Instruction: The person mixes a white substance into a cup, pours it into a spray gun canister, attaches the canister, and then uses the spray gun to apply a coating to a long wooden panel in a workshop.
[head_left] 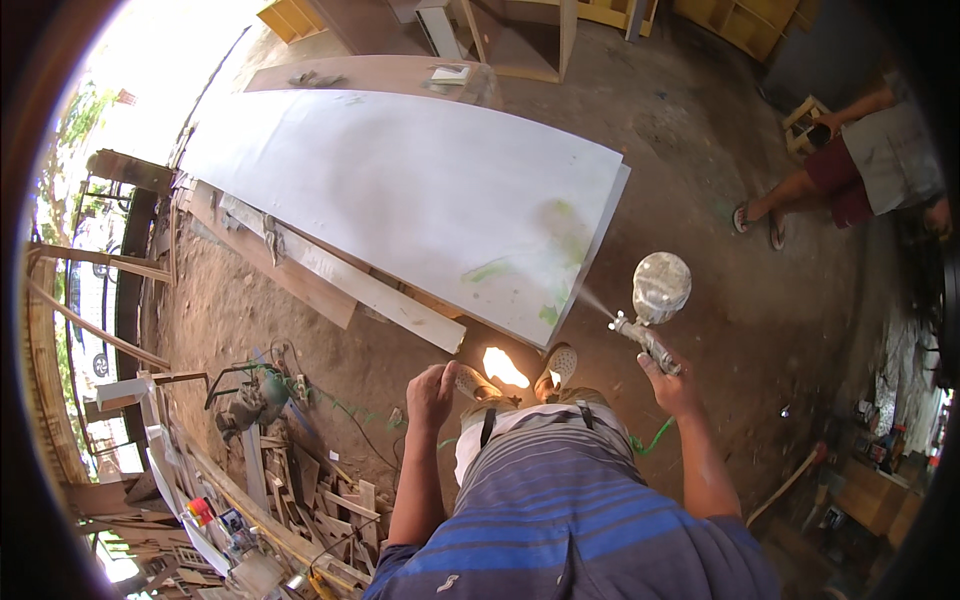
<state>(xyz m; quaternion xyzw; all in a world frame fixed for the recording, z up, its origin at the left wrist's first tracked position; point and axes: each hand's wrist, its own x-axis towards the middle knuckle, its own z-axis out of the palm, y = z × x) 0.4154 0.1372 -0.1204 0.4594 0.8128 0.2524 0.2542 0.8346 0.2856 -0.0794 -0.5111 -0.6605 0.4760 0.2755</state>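
My right hand (672,388) is wrapped round the grip of a spray gun (645,340), with a round, paint-stained cup (661,285) on top. A pale mist leaves its nozzle toward the near right corner of a long white panel (430,170). Green smears and a greyish patch mark that panel's surface. Beside my body, my left hand (432,397) is closed in a loose fist with nothing seen in it, apart from the panel. My shoes stand just short of the panel's near edge.
Boards (340,285) lie under and beside the panel. To the lower left are a compressor-like machine (262,390) and a heap of wood scraps (320,500). A green hose (655,438) runs by my right side. Another person (850,170) stands at the right. Wooden cabinets (515,40) stand behind.
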